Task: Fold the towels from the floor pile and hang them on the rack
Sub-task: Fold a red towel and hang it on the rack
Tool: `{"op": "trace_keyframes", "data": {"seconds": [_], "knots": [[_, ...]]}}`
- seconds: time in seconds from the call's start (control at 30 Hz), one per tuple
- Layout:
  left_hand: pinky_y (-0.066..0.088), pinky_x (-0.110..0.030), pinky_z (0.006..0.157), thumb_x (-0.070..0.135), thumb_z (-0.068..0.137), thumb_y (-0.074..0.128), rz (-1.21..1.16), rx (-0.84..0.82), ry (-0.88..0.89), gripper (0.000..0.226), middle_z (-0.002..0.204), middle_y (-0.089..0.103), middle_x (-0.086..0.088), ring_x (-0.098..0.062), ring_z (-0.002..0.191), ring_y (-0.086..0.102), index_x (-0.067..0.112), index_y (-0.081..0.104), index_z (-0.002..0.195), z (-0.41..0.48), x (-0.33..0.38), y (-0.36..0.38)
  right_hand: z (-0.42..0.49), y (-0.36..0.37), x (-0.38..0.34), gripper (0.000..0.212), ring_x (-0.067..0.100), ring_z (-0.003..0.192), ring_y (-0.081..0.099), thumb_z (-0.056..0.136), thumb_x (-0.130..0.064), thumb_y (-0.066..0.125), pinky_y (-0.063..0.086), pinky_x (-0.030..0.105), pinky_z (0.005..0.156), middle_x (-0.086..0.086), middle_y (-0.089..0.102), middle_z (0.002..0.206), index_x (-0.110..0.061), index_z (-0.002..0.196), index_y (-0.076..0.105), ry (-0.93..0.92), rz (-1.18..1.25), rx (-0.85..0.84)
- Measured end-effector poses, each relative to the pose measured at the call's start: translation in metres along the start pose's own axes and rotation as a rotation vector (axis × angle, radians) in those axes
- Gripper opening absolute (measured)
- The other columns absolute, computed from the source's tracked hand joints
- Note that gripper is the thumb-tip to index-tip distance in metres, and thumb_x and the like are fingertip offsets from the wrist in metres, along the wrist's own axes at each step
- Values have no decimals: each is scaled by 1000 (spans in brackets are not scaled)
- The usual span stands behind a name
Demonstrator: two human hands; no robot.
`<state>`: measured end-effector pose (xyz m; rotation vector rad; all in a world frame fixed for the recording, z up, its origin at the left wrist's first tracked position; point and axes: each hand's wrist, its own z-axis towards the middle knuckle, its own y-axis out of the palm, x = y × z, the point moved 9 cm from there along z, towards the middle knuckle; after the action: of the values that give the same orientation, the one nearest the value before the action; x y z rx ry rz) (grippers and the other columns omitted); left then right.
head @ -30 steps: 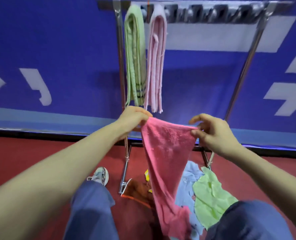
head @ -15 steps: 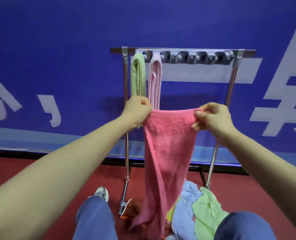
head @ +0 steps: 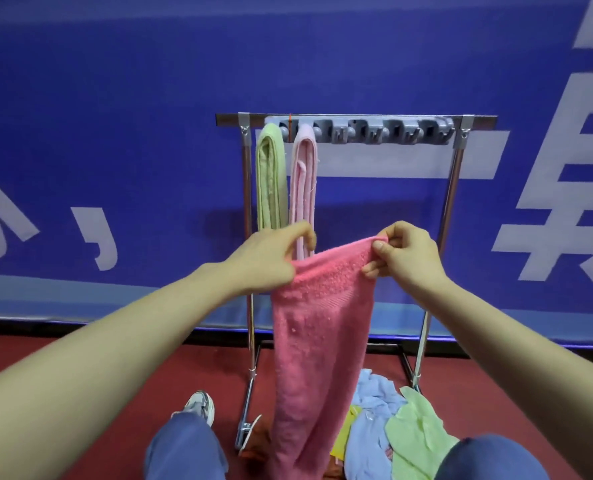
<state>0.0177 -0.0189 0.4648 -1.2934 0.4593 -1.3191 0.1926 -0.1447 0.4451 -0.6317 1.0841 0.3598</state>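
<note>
- Nearest are the person's knees in blue trousers [head: 184, 448] and one shoe [head: 198, 405] on the red floor [head: 80, 375].
- Just right of the shoe, the floor pile [head: 392, 420] of blue, green and yellow towels lies by the foot of the rack.
- The dark pink towel [head: 323, 323] hangs long and narrow from both hands, and its bottom end reaches down beside the pile.
- The left hand [head: 267, 261] holds the towel's left top corner, with its fingers [head: 300, 230] curled round it.
- The right hand [head: 406, 258] pinches the right top corner between thumb and fingers [head: 380, 244].
- The top edge slopes up to the right. I think it helps to bring both corners level, pull the edge flat, then fold it side to side without letting go.
- Farther off stands the rack [head: 357, 117]. A green towel [head: 271, 178] and a pale pink towel [head: 303, 181] hang at its left end.
- The pegs to their right look free, so the next one seems a good spot.
- Farthest is the blue wall [head: 115, 98].
</note>
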Motion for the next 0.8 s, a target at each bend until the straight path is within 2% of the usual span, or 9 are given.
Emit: {"op": "trace_keyframes", "data": {"seconds": [0.1,0.17,0.27,0.37,0.47,0.57,0.63,0.73,0.8], "knots": [[42,-38,53,12,77,53,257,-102,163,65,57,50,-8,-20,53,49,52,41,127,-8,31,14,3,3,7,15,33,61,73,95,2,54,61,53,72,18,68,65,-7,84,55,11,-46,13],[41,-36,52,9,78,52,373,-130,247,75,57,47,-4,-16,54,46,54,36,136,-11,44,22,4,4,14,12,31,60,73,95,1,55,61,52,73,17,70,67,-6,85,56,28,-69,20],[45,-37,59,7,75,48,434,-179,288,81,67,52,0,-24,66,52,53,36,141,-12,46,30,6,3,21,12,28,60,73,95,-1,56,61,51,74,15,71,65,-7,85,56,41,-82,32],[50,-39,70,7,77,49,401,-245,199,77,83,55,4,-23,81,58,51,44,139,-11,36,37,5,0,24,12,27,59,73,96,-1,56,61,49,73,13,70,65,-7,85,57,39,-90,43],[52,-40,66,4,73,48,236,-264,44,75,91,60,-3,-17,72,56,47,49,134,-9,17,43,2,-1,23,12,26,60,73,94,2,58,62,45,72,13,71,67,-5,84,59,31,-83,33],[58,-41,67,6,65,42,125,-246,-46,75,105,65,0,-19,78,67,47,53,127,-4,7,49,-7,2,19,11,22,58,72,93,2,59,62,37,67,11,71,66,-4,85,60,5,-119,9],[60,-38,67,4,63,44,119,-233,-110,77,102,64,3,-15,75,68,46,53,127,-1,3,51,-13,4,17,11,21,56,72,93,1,60,62,35,63,10,70,65,-6,84,61,-4,-127,0],[60,-35,68,-3,64,48,50,-224,-185,76,84,61,4,-10,72,64,36,56,129,1,0,56,-26,9,17,12,19,53,69,89,-3,67,56,30,53,8,70,64,-10,80,63,-16,-149,-15],[62,-40,67,-8,68,45,-89,-231,-230,69,72,59,-1,-21,64,70,26,58,126,2,-1,63,-38,17,17,14,19,55,68,84,-9,72,55,33,53,2,69,63,-15,75,65,-45,-177,-18]]}}
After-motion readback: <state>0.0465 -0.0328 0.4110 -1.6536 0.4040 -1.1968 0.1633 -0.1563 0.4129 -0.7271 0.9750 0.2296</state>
